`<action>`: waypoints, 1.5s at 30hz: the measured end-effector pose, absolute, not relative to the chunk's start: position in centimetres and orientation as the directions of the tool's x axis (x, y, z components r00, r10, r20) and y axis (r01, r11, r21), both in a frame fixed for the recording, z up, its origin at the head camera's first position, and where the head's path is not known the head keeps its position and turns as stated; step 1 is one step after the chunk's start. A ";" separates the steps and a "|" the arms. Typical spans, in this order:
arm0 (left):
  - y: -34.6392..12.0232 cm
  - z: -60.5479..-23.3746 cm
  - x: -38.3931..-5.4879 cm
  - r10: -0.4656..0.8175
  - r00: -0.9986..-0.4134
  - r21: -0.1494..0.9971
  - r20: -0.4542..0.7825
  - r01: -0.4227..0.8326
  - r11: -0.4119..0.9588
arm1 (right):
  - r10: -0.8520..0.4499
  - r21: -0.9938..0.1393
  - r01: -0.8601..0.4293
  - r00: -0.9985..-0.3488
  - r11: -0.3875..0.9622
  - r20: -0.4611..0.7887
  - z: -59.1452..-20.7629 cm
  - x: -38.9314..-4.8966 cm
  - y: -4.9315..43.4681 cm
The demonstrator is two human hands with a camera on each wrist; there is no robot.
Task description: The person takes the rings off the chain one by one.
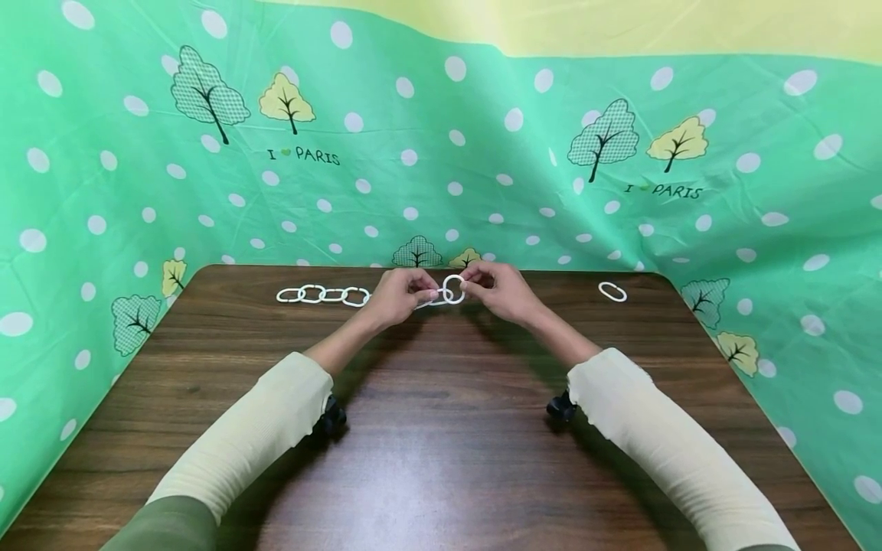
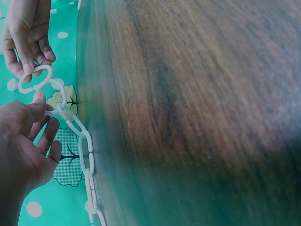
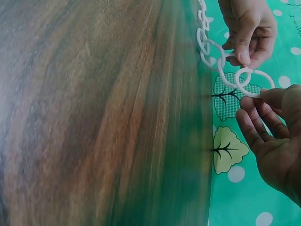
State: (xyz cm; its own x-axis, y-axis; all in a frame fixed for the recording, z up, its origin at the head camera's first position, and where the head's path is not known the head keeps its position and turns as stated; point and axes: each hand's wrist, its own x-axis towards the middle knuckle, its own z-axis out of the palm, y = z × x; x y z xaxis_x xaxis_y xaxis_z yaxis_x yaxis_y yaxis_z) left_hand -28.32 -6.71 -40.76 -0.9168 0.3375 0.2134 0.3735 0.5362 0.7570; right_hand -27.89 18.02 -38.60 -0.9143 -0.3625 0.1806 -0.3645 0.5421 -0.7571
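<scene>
A chain of white plastic links [image 1: 313,286] runs along the far side of the table and passes behind my left hand [image 1: 402,295]. That hand pinches a link near the chain's right end between thumb and fingertips. Opposite it, my right hand [image 1: 501,292] pinches a white oval link [image 3: 249,95] by its edge, thumb against index finger. This link stands upright and overlaps the chain's end; whether it is fully hooked through I cannot tell. In the left wrist view, the chain [image 2: 91,165] hangs away from the left fingers.
A single white link [image 1: 606,297] lies apart at the far right of the brown wooden table [image 1: 441,428]. Green dotted cloth [image 1: 441,168] with tree prints hangs behind the table's far edge and down both sides. Dark wrist mounts [image 1: 334,417] sit under the sleeves.
</scene>
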 end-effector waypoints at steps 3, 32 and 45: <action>-6.6 -40.7 -28.3 0.340 -0.914 0.756 0.220 0.380 0.533 | -0.353 -0.765 -0.359 -0.917 0.535 0.184 -38.7 -27.8 18.5; -6.8 -40.5 -28.1 0.344 -0.916 0.762 0.208 0.372 0.530 | -0.293 -0.735 -0.291 -0.947 0.612 0.131 -39.2 -27.0 24.1; -6.7 -40.6 -28.2 0.347 -0.912 0.764 0.220 0.383 0.520 | -0.258 -0.725 -0.260 -0.959 0.637 0.117 -39.1 -26.7 27.0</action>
State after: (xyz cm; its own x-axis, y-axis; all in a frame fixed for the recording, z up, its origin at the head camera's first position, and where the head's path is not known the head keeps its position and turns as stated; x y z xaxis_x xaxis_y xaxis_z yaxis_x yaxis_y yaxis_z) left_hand -28.24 -6.74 -40.61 -0.9115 0.3472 0.2205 0.3827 0.5197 0.7638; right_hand -26.67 27.05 -39.15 -0.9592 -0.2575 0.1170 -0.2596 0.6374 -0.7255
